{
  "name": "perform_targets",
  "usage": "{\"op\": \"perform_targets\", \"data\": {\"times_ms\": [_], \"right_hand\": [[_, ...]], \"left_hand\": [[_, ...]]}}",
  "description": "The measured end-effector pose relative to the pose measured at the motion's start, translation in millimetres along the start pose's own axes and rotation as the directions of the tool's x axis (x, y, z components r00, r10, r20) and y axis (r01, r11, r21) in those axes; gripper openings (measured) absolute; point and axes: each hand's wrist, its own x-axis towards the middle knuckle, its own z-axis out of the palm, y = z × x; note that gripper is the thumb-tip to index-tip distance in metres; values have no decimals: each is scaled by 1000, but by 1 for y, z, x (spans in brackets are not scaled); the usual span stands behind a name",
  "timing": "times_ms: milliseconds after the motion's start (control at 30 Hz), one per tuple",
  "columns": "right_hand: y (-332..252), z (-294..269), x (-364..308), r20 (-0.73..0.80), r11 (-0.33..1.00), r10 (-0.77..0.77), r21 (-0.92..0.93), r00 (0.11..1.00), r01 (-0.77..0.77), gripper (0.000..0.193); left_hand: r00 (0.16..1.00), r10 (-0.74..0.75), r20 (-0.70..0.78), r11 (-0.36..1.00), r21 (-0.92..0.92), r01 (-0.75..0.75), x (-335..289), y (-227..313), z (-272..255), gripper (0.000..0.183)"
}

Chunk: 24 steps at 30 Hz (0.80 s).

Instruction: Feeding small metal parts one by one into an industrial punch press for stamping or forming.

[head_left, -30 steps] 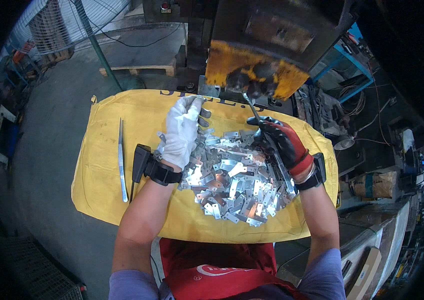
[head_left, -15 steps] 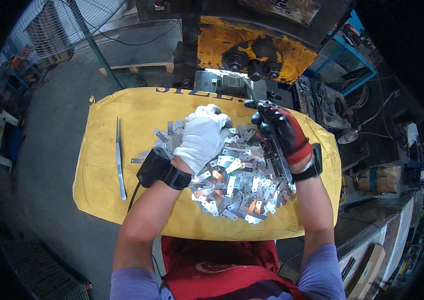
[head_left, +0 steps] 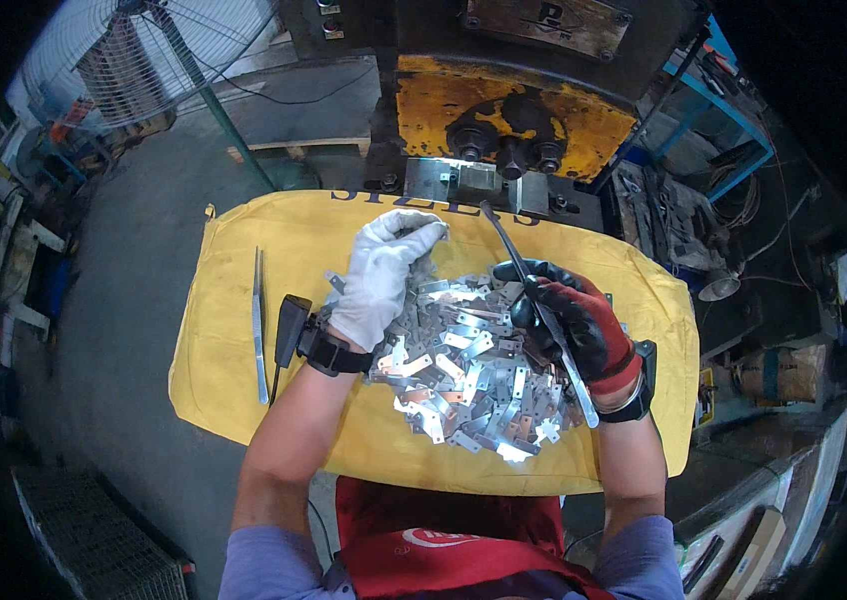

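A heap of small flat metal strips (head_left: 474,370) with holes lies on a yellow sack-covered surface (head_left: 219,350). My left hand (head_left: 384,270), in a white glove, is over the heap's far left edge. Its thumb and fingertips are pinched together; whatever sits between them is too small to make out. In my right hand (head_left: 579,325), gloved in red and black, is a pair of long metal tweezers (head_left: 566,362), held slantwise with the tip pointing away toward the press. A second pair of tweezers (head_left: 260,325) lies at the left of the sack.
Beyond the sack stands a press with a worn yellow ram (head_left: 514,110) and a metal die (head_left: 479,180) beneath it. A wire-guarded fan (head_left: 144,60) is at the far left. Blue shelving (head_left: 714,110) and a lamp (head_left: 720,287) are on the right. A wire basket (head_left: 94,535) sits lower left.
My left hand has drawn up from the strips, fingertips now pinched. My right hand has come nearer to me with the tweezers. The whole view has shifted slightly.
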Motion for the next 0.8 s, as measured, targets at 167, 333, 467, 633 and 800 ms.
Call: {"op": "perform_targets", "data": {"times_ms": [167, 333, 467, 633, 800], "right_hand": [[4, 1, 1, 16, 998, 58, -6, 998, -58, 33], [10, 2, 3, 41, 994, 73, -83, 996, -70, 34], [12, 6, 4, 29, 989, 68, -134, 997, -63, 32], [13, 13, 5, 17, 980, 68, -187, 998, -64, 30], [13, 11, 4, 30, 986, 60, -156, 998, -55, 28]], "left_hand": [[994, -14, 105, 908, -415, 56, 3, 2, -5, 18], [999, -43, 16, 955, -294, 46, -2, 7, 2, 17], [1000, -26, 3, 976, -215, 26, -2, 9, 0, 12], [999, -48, 19, 972, -229, 52, -1, 6, 1, 14], [999, -34, 29, 973, -227, 40, -2, 4, 6, 18]]}}
